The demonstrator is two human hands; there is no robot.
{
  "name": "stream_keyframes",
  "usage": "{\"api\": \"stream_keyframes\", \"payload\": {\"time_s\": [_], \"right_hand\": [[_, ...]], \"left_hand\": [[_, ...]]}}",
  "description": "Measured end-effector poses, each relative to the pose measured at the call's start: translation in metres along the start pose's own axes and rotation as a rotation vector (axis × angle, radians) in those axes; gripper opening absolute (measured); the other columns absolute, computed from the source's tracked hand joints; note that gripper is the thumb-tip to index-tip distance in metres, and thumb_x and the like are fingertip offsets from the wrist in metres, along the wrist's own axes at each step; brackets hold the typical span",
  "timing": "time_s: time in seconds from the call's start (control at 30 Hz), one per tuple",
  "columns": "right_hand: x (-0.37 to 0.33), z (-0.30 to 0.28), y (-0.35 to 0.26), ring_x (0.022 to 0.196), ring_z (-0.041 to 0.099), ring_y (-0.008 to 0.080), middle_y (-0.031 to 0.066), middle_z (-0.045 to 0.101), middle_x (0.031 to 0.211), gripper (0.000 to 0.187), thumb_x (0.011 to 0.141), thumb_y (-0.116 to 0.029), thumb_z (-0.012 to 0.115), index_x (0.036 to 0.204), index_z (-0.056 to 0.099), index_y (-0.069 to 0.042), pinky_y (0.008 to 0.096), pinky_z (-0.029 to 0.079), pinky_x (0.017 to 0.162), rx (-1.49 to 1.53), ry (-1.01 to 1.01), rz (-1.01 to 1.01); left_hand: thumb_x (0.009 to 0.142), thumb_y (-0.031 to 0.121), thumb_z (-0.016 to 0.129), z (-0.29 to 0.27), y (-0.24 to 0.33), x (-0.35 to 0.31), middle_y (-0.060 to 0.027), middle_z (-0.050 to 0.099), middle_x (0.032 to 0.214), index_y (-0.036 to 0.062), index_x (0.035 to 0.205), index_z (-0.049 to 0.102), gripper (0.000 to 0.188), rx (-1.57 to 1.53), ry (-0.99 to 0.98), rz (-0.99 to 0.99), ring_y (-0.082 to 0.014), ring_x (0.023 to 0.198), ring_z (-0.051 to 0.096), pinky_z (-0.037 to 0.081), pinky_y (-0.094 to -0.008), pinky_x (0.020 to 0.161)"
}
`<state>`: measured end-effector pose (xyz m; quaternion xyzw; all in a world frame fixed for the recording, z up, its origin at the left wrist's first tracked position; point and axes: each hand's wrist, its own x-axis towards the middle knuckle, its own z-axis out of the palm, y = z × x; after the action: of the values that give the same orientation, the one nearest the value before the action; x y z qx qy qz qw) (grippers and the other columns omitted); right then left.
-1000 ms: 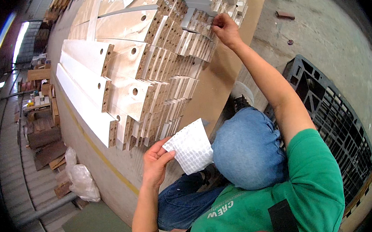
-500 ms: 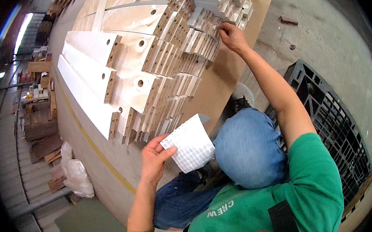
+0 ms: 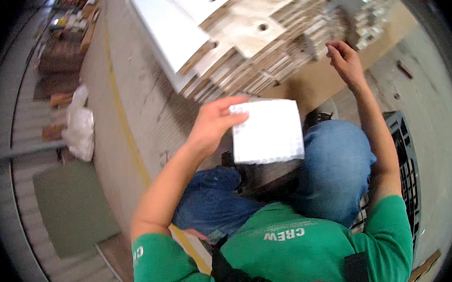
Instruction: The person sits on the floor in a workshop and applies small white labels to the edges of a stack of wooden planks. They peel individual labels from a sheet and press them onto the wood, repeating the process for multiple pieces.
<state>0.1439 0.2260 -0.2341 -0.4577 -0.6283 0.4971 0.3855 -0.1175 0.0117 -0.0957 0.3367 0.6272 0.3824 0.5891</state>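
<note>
My left hand [image 3: 215, 125] pinches a white sheet of round stickers [image 3: 267, 133] at its upper left corner, thumb on top. The sheet hangs over my lap, its face washed out, with faint dots along the edges. My right hand [image 3: 345, 63] is raised beside the right end of a stack of white-faced boards [image 3: 240, 40]. Its thumb and fingertips are drawn together; whether something small sits between them cannot be made out. Drilled holes show in the boards' faces, and their cut edges are brown and stepped.
Brown cardboard [image 3: 386, 40] lies under the stack. To my right stand a black plastic pallet [image 3: 409, 180] and, farther out, a small brown piece [image 3: 404, 69] on the floor. Leftward are a yellow floor line [image 3: 123, 116], a white plastic bag [image 3: 80, 127] and a green sheet [image 3: 73, 209].
My right hand has come away from the board edges. My left hand has brought the sticker sheet inward and turned it. The view has shifted, moving the stack up and right.
</note>
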Motion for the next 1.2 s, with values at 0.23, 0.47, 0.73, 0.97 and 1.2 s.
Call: {"api": "stream_keyframes", "payload": {"time_s": [0.23, 0.47, 0.73, 0.97, 1.2], "right_hand": [[-0.058, 0.046, -0.18, 0.074, 0.056, 0.0171, 0.0073, 0.058, 0.082, 0.013, 0.077, -0.006, 0.064, 0.089, 0.063, -0.002, 0.0288, 0.046, 0.065, -0.106, -0.645, -0.693], [-0.07, 0.088, -0.198, 0.079, 0.055, 0.0263, 0.0101, 0.055, 0.082, 0.018, 0.066, -0.005, 0.068, 0.084, 0.064, -0.003, 0.0341, 0.046, 0.068, -0.303, -0.621, -0.969], [-0.081, 0.109, -0.202, 0.075, 0.051, 0.023, 0.0068, 0.05, 0.077, 0.014, 0.062, -0.011, 0.061, 0.071, 0.057, -0.002, 0.0318, 0.048, 0.062, -0.435, -0.426, -1.318], [-0.083, 0.108, -0.209, 0.074, 0.05, 0.0214, 0.0065, 0.048, 0.077, 0.016, 0.056, -0.012, 0.06, 0.068, 0.054, -0.003, 0.03, 0.048, 0.06, -0.516, -0.396, -1.478], [-0.08, 0.11, -0.202, 0.076, 0.052, 0.0229, 0.0058, 0.05, 0.079, 0.012, 0.067, -0.011, 0.066, 0.073, 0.056, -0.007, 0.0326, 0.048, 0.061, -0.35, -0.378, -1.192]], "left_hand": [[0.081, -0.001, 0.059, 0.012, 0.011, -0.021, -0.0123, 0.064, 0.097, -0.0056, 0.117, 0.05, 0.038, 0.005, 0.103, 0.159, -0.0124, 0.083, 0.061, 0.049, -0.0225, 0.075], [0.083, -0.004, 0.054, 0.016, 0.02, -0.031, -0.0065, 0.061, 0.103, -0.0027, 0.118, 0.048, 0.035, 0.218, 0.089, 0.281, -0.0105, 0.089, 0.059, 0.048, -0.0238, 0.079], [0.08, -0.008, 0.049, 0.005, 0.023, -0.044, -0.0044, 0.059, 0.103, -0.0024, 0.119, 0.048, 0.04, -0.107, -0.009, 0.285, -0.009, 0.091, 0.056, 0.045, -0.022, 0.08], [0.08, -0.009, 0.046, -0.003, 0.032, -0.052, -0.003, 0.058, 0.098, -0.002, 0.124, 0.046, 0.045, -0.331, -0.067, 0.179, -0.0076, 0.086, 0.054, 0.043, -0.0203, 0.078], [0.08, -0.009, 0.052, -0.001, 0.028, -0.05, -0.0068, 0.061, 0.1, -0.001, 0.127, 0.041, 0.049, -0.082, 0.048, 0.271, -0.0102, 0.089, 0.058, 0.048, -0.0235, 0.077]]}}
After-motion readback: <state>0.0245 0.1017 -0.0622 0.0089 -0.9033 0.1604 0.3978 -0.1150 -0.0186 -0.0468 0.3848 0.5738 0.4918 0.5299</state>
